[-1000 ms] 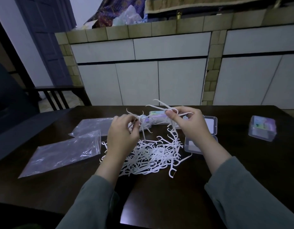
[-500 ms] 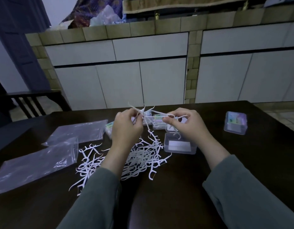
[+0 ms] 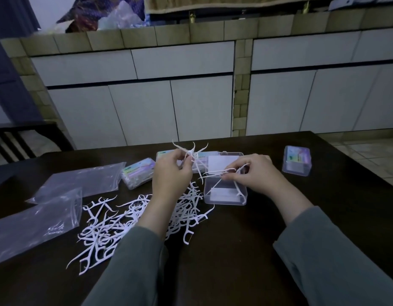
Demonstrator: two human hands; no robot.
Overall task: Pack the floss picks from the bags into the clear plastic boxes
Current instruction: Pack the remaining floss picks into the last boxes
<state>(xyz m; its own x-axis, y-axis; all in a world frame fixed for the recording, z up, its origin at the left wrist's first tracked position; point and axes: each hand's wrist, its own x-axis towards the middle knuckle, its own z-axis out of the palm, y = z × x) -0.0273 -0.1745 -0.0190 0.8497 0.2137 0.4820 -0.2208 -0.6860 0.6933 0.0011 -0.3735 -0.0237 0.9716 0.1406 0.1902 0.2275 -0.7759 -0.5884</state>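
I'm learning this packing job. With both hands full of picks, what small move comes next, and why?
Probably lower the right hand and lay its few floss picks flat in the open clear box right below it. The box looks nearly empty, its lid stands open, and the left hand holds another bunch to follow.

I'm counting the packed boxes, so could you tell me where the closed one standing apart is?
The closed box sits on the table's far right, beyond the right hand and open box.
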